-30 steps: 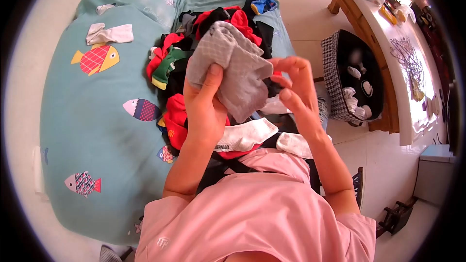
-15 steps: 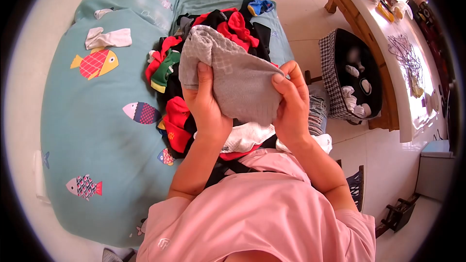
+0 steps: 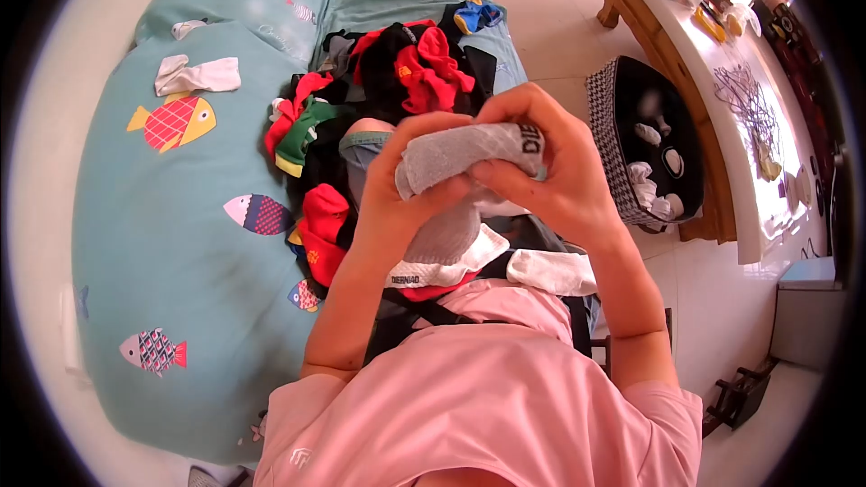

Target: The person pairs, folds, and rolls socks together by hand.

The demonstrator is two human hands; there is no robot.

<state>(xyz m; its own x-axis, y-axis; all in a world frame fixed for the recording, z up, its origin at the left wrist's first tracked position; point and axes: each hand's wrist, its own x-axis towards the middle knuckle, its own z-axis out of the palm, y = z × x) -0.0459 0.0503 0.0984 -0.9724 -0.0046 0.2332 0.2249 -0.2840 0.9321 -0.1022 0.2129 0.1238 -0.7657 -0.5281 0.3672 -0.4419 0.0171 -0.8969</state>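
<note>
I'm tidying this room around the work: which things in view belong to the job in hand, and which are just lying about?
Likely part of it:
grey sock, held up
red socks and green sock, piled
white sock on the bedding
perhaps the patterned basket, holding white items

Probably just lying about:
wiry tangle and yellow object, both on the table

"DIE" (the rest hidden) on the grey sock (image 3: pixel 456 153), "DIERNIAO" on a white sock (image 3: pixel 454 267)

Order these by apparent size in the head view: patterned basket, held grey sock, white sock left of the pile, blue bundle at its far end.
1. Patterned basket
2. Grey sock, likely enlarged by nearness
3. White sock
4. Blue bundle
</note>
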